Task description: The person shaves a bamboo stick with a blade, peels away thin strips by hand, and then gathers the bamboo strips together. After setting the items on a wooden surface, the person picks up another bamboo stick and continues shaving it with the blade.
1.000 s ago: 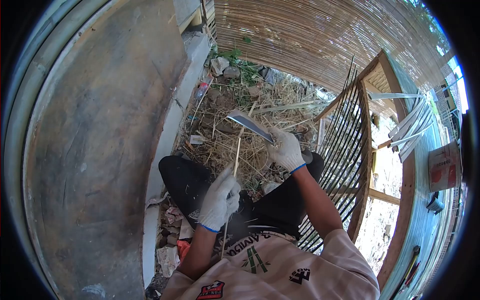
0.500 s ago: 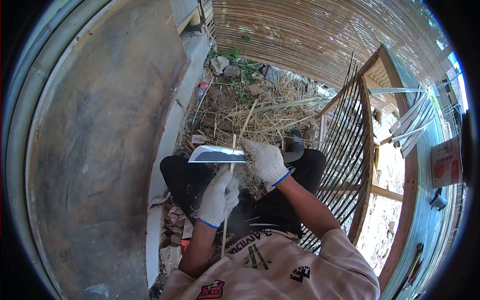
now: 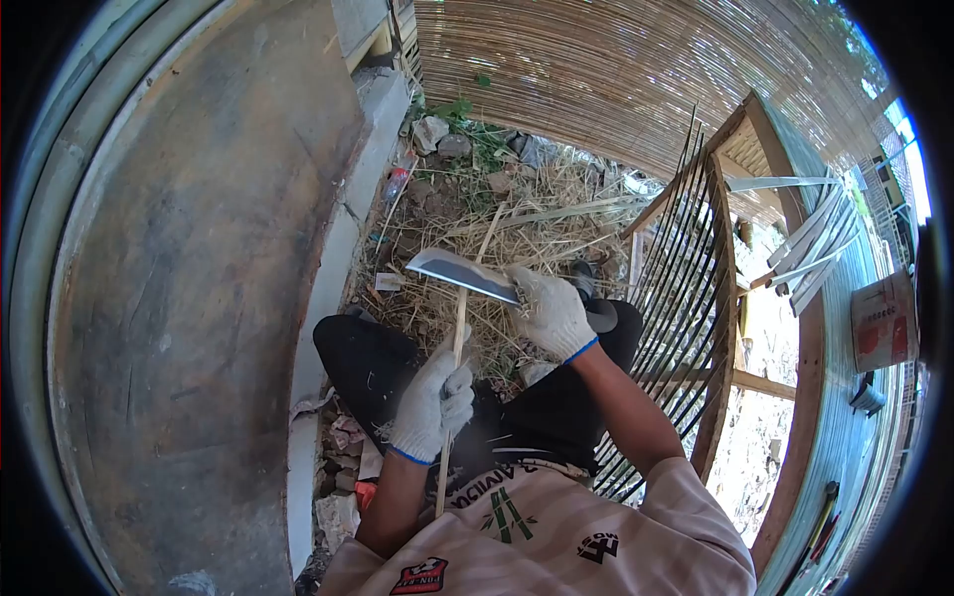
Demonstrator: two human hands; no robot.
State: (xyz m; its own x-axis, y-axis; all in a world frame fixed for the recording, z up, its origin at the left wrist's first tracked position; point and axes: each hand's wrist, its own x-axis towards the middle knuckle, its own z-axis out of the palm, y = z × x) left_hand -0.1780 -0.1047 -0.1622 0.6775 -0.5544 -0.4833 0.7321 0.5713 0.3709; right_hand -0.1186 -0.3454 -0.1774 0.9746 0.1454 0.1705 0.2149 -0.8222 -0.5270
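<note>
A wide-bladed knife (image 3: 463, 273) points to the left, its handle inside my right hand (image 3: 550, 314), which wears a white glove with a blue cuff. The blade lies across a thin bamboo strip (image 3: 460, 323), over its upper part. My left hand (image 3: 433, 405), gloved the same way, is closed around the strip below the blade. The strip runs from the straw pile down to the shirt. Both hands are above my crossed legs in dark trousers.
Straw and shavings (image 3: 537, 214) cover the ground ahead, with stones (image 3: 430, 133) behind. A large brown board (image 3: 199, 298) stands at the left. A slatted wooden frame (image 3: 723, 298) is at the right, near a bucket (image 3: 884, 323) and bundled strips (image 3: 820, 243).
The knife has moved up the strip, away from my left hand, and its tip has tilted upward. My right hand has shifted slightly right and down.
</note>
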